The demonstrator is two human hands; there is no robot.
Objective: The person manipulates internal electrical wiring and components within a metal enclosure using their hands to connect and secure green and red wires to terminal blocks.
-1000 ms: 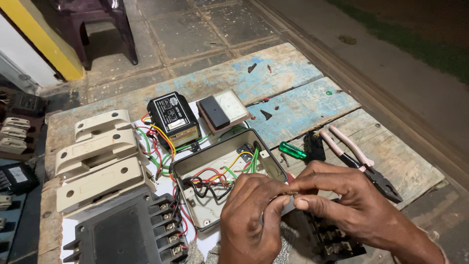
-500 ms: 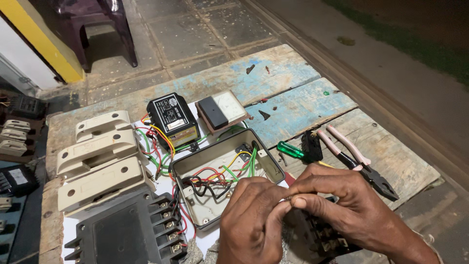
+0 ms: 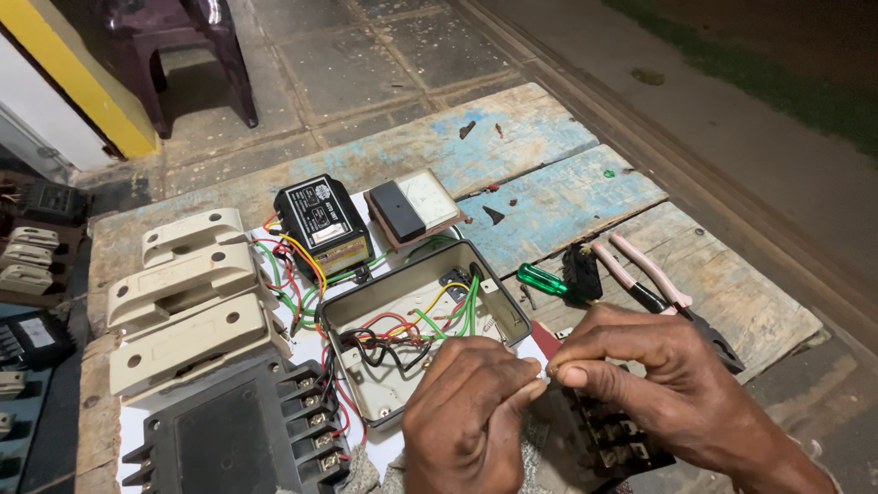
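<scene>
Two hands meet at lower centre of the frame, fingertips pinched together on something tiny, probably a wire end or small part; too small to tell. Left hand [image 3: 471, 416] is curled shut with thumb and forefinger nipped at the meeting point; right hand [image 3: 658, 389] pinches the same spot from the other side. The pinch sits just over a black terminal block [image 3: 599, 439] at lower right, mostly hidden under the right hand.

Risks as I read them:
- Dropped piece. It's held by fingertips only, above a cluttered board; a slip likely sends it among the block's terminals or into a gap in the planks [image 3: 585, 197].
- Snagging. The open grey box [image 3: 421, 320], centre, is full of loose red, green, yellow and black wires just beside the left hand. A wrist dragged back could hook one and pull a joint loose.
- Knocked tools. The green screwdriver [image 3: 541, 279] and pink-handled pliers [image 3: 654, 288] lie near the right hand, right of centre; an elbow swing could push them towards the board's edge.
- Poor light. Dim scene, fine work, so misplacing a strand seems easy.

Cream fuse carriers [image 3: 187, 297] at left, the black module [image 3: 322, 224] and meter [image 3: 413, 209] above the box are well apart from the hands.
</scene>
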